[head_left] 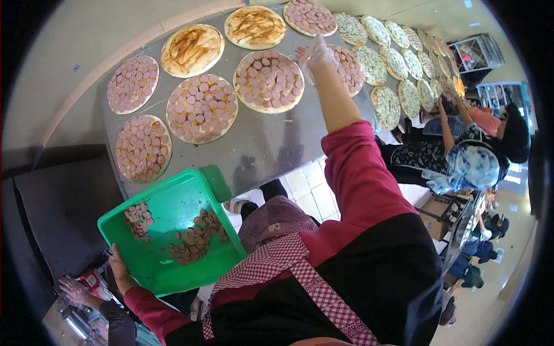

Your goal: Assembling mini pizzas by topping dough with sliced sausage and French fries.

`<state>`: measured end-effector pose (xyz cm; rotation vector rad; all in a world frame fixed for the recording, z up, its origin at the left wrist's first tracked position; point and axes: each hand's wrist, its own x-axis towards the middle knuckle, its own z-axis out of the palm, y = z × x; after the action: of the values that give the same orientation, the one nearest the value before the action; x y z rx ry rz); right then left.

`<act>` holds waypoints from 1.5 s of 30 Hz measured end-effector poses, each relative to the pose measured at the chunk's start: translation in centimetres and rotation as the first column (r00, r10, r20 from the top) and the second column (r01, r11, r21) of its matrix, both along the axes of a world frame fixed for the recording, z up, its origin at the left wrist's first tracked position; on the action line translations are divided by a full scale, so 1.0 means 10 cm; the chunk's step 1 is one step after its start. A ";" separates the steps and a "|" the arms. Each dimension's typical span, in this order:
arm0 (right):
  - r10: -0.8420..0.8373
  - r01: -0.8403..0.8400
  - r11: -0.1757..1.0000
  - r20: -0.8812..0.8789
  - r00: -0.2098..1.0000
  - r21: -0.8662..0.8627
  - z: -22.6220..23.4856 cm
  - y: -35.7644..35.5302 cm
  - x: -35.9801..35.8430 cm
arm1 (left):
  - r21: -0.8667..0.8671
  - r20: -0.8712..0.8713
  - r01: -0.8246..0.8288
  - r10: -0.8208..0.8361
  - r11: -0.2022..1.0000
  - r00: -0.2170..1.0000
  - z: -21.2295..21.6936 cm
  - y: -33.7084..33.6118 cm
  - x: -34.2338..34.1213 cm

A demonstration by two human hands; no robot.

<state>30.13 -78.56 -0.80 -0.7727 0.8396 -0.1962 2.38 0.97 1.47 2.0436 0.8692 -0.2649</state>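
My left hand (119, 268) grips the outer side of a green plastic tub (173, 277), which is tilted against my apron. Two loose heaps of sausage slices (193, 242) lie in it. Over the table, my right hand (318, 56) wears a clear plastic glove; its fingers look spread, and I see nothing in them. It is beside a sausage-covered pizza (348, 70), just below another one (310, 17). Left of the hand is a pizza (269, 82) topped with sausage slices. Two pizza bases (254, 27) at the back carry only sauce.
Several more sausage pizzas (202, 108) lie on the grey metal table (254, 138). Rows of cheese-topped pizzas (385, 107) run off to the right. Co-workers (456, 161) stand along that side. At lower left another person's gloved hand (75, 290) is near a metal flask (76, 322).
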 end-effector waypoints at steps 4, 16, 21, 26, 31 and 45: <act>0.055 -0.090 0.991 -0.321 0.945 -0.097 0.52 0.37 0.10 | 0.011 -0.014 0.051 -0.051 0.999 0.999 0.02 0.15 -0.15; -0.038 0.011 0.922 0.063 0.997 0.387 -0.10 0.45 0.86 | 0.543 -0.022 0.468 -0.545 0.697 0.838 -0.05 0.65 -0.65; -0.136 0.061 0.850 0.106 0.985 0.524 -0.35 0.15 0.88 | 0.068 -0.069 0.058 -0.054 0.996 0.996 -0.05 0.11 -0.18; -0.087 0.027 0.873 0.102 0.991 0.487 -0.30 0.28 1.11 | 0.179 -0.033 0.068 -0.063 0.981 0.997 -0.04 0.31 -0.37; -0.001 -0.077 0.968 0.313 0.950 0.239 -0.36 0.48 1.30 | 0.196 -0.256 0.179 -0.126 0.964 0.958 0.01 0.44 -0.42; 0.108 -0.218 0.932 0.353 0.929 0.289 -0.06 0.45 1.32 | 0.184 -0.167 -0.127 0.158 0.975 0.973 0.11 0.05 -0.35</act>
<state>43.33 -74.03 -1.39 -0.4776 0.4643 -0.0320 -1.13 1.51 2.60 2.1269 1.1828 -0.3079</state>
